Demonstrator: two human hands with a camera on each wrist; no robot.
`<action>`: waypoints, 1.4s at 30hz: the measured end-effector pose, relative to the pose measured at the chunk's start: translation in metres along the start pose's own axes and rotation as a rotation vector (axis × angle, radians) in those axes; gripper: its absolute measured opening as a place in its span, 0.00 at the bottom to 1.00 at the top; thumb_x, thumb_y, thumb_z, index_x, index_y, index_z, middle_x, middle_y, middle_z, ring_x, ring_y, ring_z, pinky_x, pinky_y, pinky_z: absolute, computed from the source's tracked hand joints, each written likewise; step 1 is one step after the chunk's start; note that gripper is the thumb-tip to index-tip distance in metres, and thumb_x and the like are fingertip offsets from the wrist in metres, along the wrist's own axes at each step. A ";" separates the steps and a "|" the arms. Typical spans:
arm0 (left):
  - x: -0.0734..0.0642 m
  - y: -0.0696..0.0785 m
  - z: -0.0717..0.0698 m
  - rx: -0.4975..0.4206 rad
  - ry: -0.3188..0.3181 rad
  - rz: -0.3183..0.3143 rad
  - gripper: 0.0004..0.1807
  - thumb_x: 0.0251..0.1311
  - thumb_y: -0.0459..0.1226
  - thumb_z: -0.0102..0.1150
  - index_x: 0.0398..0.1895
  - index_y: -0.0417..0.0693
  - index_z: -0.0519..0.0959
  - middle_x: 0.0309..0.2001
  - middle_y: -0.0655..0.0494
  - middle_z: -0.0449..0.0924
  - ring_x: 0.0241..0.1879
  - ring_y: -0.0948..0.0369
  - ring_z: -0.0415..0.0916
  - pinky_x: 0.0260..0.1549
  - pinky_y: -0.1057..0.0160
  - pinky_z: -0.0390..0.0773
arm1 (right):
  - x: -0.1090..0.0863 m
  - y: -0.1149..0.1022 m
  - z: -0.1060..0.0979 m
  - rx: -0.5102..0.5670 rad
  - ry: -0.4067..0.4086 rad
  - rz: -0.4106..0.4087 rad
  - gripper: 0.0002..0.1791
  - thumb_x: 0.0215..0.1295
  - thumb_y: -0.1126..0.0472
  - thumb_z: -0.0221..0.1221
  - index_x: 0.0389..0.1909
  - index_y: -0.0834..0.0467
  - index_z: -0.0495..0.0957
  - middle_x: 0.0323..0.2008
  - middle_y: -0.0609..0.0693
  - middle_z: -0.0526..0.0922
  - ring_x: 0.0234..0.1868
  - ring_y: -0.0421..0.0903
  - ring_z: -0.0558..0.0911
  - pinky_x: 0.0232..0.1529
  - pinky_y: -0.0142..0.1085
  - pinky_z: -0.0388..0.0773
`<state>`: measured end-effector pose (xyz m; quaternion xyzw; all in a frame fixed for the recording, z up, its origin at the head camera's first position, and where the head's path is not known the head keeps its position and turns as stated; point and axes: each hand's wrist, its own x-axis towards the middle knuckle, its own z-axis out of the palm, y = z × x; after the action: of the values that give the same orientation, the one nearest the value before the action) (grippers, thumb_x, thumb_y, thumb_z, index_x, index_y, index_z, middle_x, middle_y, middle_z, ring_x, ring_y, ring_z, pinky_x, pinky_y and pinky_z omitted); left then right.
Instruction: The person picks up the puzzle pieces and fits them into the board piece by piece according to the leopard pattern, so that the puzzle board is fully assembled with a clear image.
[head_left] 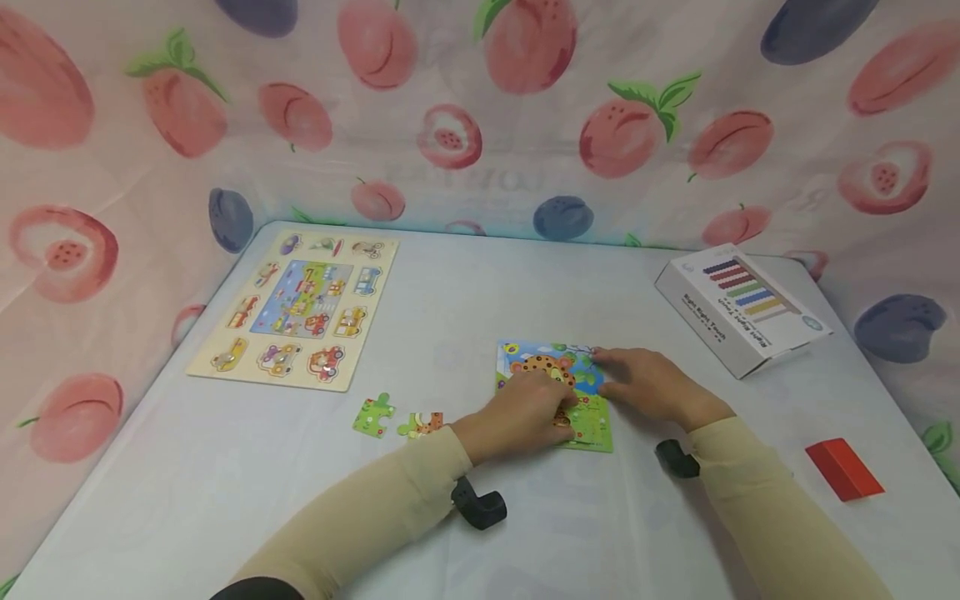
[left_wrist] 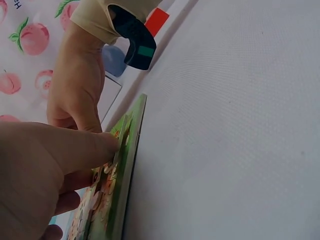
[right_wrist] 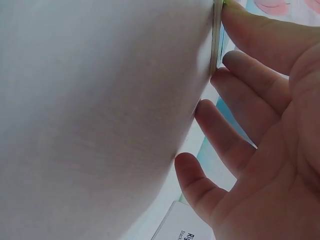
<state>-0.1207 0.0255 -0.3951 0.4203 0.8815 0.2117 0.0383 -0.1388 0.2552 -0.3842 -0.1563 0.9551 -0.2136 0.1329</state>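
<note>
A small jigsaw puzzle point(head_left: 596, 429) with a spotted leopard on a blue and green ground lies on the table. Over its lower middle, my left hand point(head_left: 525, 412) pinches a puzzle piece point(left_wrist: 121, 134) between thumb and fingers; the piece sits slightly raised above the board and is largely covered by the hand. At the puzzle's right edge, my right hand point(head_left: 648, 385) touches the border with thumb and fingertips, its fingers spread and loosely bent. Two loose pieces lie to the left: a green one point(head_left: 373, 416) and a spotted one point(head_left: 423, 425), partly behind the left wrist.
A wooden vehicle peg board point(head_left: 360, 333) lies at the back left. At the back right stands a white box point(head_left: 705, 312) with coloured bars printed on it. A red block point(head_left: 843, 469) rests near the right edge. Fruit-patterned cloth point(head_left: 450, 83) hangs behind the white table point(head_left: 187, 500).
</note>
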 end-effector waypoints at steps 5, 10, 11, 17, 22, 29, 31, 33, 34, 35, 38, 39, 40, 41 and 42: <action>0.003 0.000 0.003 0.012 -0.010 -0.015 0.18 0.58 0.45 0.71 0.48 0.48 0.85 0.38 0.63 0.83 0.38 0.65 0.71 0.49 0.64 0.71 | 0.001 0.000 0.000 -0.008 0.000 0.003 0.29 0.66 0.60 0.64 0.67 0.63 0.72 0.68 0.62 0.70 0.69 0.67 0.65 0.67 0.61 0.59; 0.004 0.000 0.007 0.020 0.000 -0.018 0.20 0.58 0.46 0.71 0.51 0.48 0.85 0.41 0.63 0.84 0.40 0.65 0.72 0.50 0.65 0.71 | 0.001 0.001 0.000 -0.019 0.000 0.012 0.29 0.66 0.60 0.64 0.67 0.62 0.72 0.68 0.62 0.70 0.69 0.67 0.65 0.67 0.61 0.59; 0.005 0.001 0.007 0.019 0.004 -0.017 0.20 0.58 0.47 0.71 0.51 0.48 0.85 0.42 0.63 0.84 0.41 0.65 0.73 0.49 0.65 0.71 | 0.001 0.001 0.000 -0.020 0.000 0.013 0.29 0.66 0.60 0.64 0.67 0.62 0.73 0.68 0.62 0.70 0.69 0.67 0.65 0.67 0.61 0.59; 0.005 0.003 0.008 -0.001 -0.005 -0.036 0.21 0.59 0.48 0.70 0.52 0.48 0.84 0.45 0.62 0.84 0.43 0.65 0.73 0.48 0.66 0.71 | 0.001 0.002 0.001 -0.005 0.004 0.010 0.29 0.65 0.59 0.65 0.67 0.62 0.73 0.68 0.61 0.70 0.69 0.67 0.65 0.67 0.61 0.58; 0.007 0.003 0.009 -0.014 -0.016 -0.047 0.22 0.60 0.48 0.70 0.53 0.48 0.83 0.47 0.61 0.84 0.45 0.64 0.73 0.48 0.65 0.71 | 0.001 0.002 0.001 0.004 0.005 0.006 0.30 0.65 0.59 0.65 0.67 0.63 0.73 0.69 0.61 0.70 0.69 0.67 0.65 0.67 0.61 0.58; 0.008 0.002 0.010 -0.027 -0.026 -0.057 0.22 0.60 0.48 0.70 0.54 0.48 0.83 0.47 0.62 0.84 0.45 0.64 0.73 0.48 0.65 0.71 | 0.001 0.003 0.002 0.010 0.009 0.001 0.29 0.65 0.60 0.65 0.66 0.63 0.73 0.68 0.61 0.70 0.69 0.67 0.65 0.67 0.61 0.58; 0.008 0.002 0.010 -0.034 -0.028 -0.054 0.22 0.59 0.48 0.70 0.54 0.48 0.83 0.46 0.63 0.84 0.44 0.64 0.72 0.46 0.65 0.71 | 0.001 0.003 0.002 0.011 0.010 0.002 0.29 0.65 0.60 0.65 0.67 0.63 0.73 0.68 0.61 0.70 0.69 0.67 0.65 0.67 0.61 0.58; 0.008 0.002 0.010 -0.040 -0.033 -0.053 0.22 0.60 0.48 0.70 0.54 0.48 0.83 0.45 0.63 0.84 0.44 0.64 0.72 0.46 0.65 0.70 | 0.001 0.004 0.002 0.011 0.009 0.004 0.29 0.65 0.60 0.65 0.67 0.63 0.73 0.68 0.61 0.70 0.69 0.67 0.65 0.67 0.61 0.58; 0.007 0.002 0.010 -0.042 -0.036 -0.053 0.22 0.60 0.48 0.70 0.54 0.49 0.83 0.45 0.63 0.84 0.43 0.64 0.71 0.46 0.65 0.70 | 0.001 0.004 0.002 0.010 0.009 0.004 0.29 0.65 0.60 0.65 0.67 0.63 0.73 0.68 0.61 0.70 0.69 0.67 0.65 0.67 0.61 0.58; 0.007 0.002 0.009 -0.045 -0.040 -0.053 0.22 0.60 0.48 0.70 0.54 0.49 0.83 0.46 0.63 0.84 0.44 0.64 0.71 0.46 0.65 0.70 | 0.001 0.004 0.002 0.011 0.008 0.005 0.29 0.65 0.60 0.65 0.67 0.63 0.73 0.68 0.61 0.70 0.69 0.67 0.65 0.67 0.61 0.58; 0.007 0.002 0.009 -0.056 -0.050 -0.057 0.22 0.61 0.48 0.69 0.56 0.48 0.83 0.48 0.62 0.84 0.45 0.64 0.71 0.47 0.64 0.70 | 0.001 0.003 0.002 0.011 0.010 0.001 0.29 0.65 0.60 0.65 0.67 0.63 0.73 0.68 0.61 0.70 0.69 0.67 0.65 0.67 0.61 0.59; 0.006 0.002 0.009 -0.060 -0.052 -0.057 0.22 0.61 0.47 0.69 0.56 0.48 0.83 0.49 0.62 0.83 0.46 0.64 0.71 0.48 0.64 0.70 | 0.001 0.003 0.002 0.011 0.012 -0.003 0.29 0.65 0.60 0.65 0.67 0.63 0.73 0.68 0.62 0.70 0.68 0.67 0.65 0.66 0.61 0.59; 0.006 0.001 0.009 -0.067 -0.055 -0.061 0.23 0.62 0.47 0.69 0.57 0.48 0.82 0.50 0.62 0.83 0.47 0.64 0.71 0.48 0.64 0.70 | 0.001 0.003 0.002 0.013 0.013 -0.005 0.29 0.65 0.60 0.65 0.67 0.63 0.73 0.68 0.62 0.70 0.68 0.67 0.65 0.66 0.61 0.59; 0.006 0.001 0.009 -0.072 -0.056 -0.061 0.23 0.62 0.47 0.68 0.57 0.48 0.82 0.51 0.62 0.83 0.47 0.63 0.71 0.49 0.64 0.70 | 0.001 0.003 0.002 0.014 0.014 -0.006 0.29 0.65 0.60 0.65 0.67 0.63 0.73 0.68 0.62 0.70 0.68 0.67 0.65 0.66 0.61 0.59; 0.006 0.001 0.009 -0.076 -0.059 -0.064 0.23 0.62 0.47 0.68 0.58 0.48 0.82 0.52 0.62 0.82 0.48 0.63 0.71 0.50 0.64 0.70 | 0.001 0.004 0.002 0.015 0.015 -0.006 0.29 0.65 0.60 0.65 0.67 0.63 0.73 0.68 0.61 0.70 0.69 0.67 0.65 0.66 0.61 0.59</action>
<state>-0.1218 0.0339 -0.4021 0.3964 0.8842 0.2314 0.0869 -0.1403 0.2571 -0.3878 -0.1564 0.9540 -0.2225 0.1262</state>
